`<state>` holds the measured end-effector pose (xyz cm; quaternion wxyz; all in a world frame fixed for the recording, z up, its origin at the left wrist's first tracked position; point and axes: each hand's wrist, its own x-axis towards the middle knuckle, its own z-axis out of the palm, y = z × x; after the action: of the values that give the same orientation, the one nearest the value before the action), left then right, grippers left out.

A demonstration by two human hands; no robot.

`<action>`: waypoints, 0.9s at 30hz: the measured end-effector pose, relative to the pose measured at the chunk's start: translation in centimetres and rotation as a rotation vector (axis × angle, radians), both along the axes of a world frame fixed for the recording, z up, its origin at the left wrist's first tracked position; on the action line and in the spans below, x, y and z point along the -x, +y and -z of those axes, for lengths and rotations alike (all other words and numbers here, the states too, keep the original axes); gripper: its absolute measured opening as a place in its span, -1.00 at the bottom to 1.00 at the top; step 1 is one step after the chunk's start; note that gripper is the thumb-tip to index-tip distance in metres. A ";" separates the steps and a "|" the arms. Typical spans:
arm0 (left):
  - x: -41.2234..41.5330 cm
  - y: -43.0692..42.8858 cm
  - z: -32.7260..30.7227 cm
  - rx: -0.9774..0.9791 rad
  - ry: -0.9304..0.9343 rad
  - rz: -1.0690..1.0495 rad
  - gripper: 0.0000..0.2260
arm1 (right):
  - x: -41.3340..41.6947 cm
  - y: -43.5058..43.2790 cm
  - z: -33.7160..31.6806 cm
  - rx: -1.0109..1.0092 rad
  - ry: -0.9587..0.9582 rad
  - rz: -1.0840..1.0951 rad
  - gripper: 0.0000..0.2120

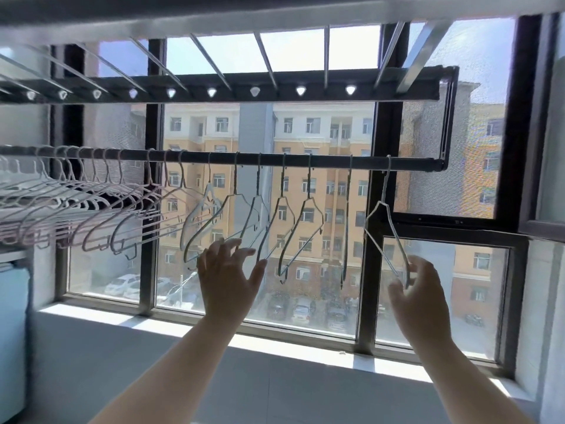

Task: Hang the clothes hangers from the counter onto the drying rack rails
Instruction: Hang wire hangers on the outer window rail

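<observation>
A dark drying rack rail (330,162) runs across the window, with several wire hangers hooked on it, densely packed at the left (91,209). The rightmost silver hanger (382,215) hangs near the rail's right end. My right hand (419,289) pinches that hanger's lower corner. My left hand (227,280) is raised with fingers spread, its fingertips touching the lower bars of the hangers (244,215) hanging mid-rail.
An upper dark rail with holes (250,87) and slanted metal rods sit above. The grey counter (153,362) lies below along the window sill. A white appliance (12,316) stands at the left. The window frame (371,270) is directly behind the hangers.
</observation>
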<state>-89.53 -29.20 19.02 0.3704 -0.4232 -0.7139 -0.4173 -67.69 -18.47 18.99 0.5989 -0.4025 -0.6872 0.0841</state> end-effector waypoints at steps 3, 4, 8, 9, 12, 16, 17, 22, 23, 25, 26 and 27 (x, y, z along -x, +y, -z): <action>0.1 -0.9 0.5 -0.055 0.005 0.029 -0.61 | -0.3 -0.6 0.2 -0.036 0.014 0.010 -0.64; 0.2 -1.4 0.7 -0.067 0.007 0.039 -0.63 | -0.3 -0.9 0.3 -0.062 0.016 0.030 -0.64; 1.1 -4.3 1.3 -0.048 0.009 0.060 -0.68 | 0.0 -2.0 0.1 -0.091 0.033 0.086 -0.46; 1.3 -5.2 1.3 -0.054 0.014 0.049 -0.69 | 0.0 -2.2 -0.1 -0.101 0.042 0.094 -0.44; 2.0 -8.0 1.2 -0.096 0.002 0.037 -0.69 | 0.2 -3.0 -0.8 -0.117 0.074 0.105 -0.43; 2.4 -11.8 2.3 -0.100 -0.135 0.035 -0.60 | 0.2 -4.8 0.0 -0.131 0.073 0.036 -0.34; 2.3 -12.6 2.7 -0.102 -0.186 0.034 -0.55 | 0.2 -5.2 0.4 -0.142 0.051 0.009 -0.34; 1.9 -16.2 5.5 -0.082 -0.435 0.073 -0.41 | 1.3 -8.1 3.7 -0.212 -0.049 -0.110 -0.48; 2.0 -16.9 5.9 -0.070 -0.486 0.060 -0.49 | 1.6 -9.1 4.2 -0.194 -0.065 -0.141 -0.49; 2.6 -18.4 6.3 -0.056 -0.558 0.048 -0.69 | 2.4 -11.4 4.4 -0.181 -0.087 -0.193 -0.52; 3.1 -19.0 6.3 -0.058 -0.578 0.048 -0.80 | 2.9 -12.4 4.3 -0.189 -0.101 -0.208 -0.55; 3.6 -19.6 6.1 -0.058 -0.581 0.042 -0.84 | 3.4 -13.4 4.0 -0.199 -0.119 -0.214 -0.58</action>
<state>-93.12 -48.81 12.92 0.1535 -0.2900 -0.7688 -0.5489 -71.04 -31.90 15.01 0.5815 -0.2697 -0.7656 0.0549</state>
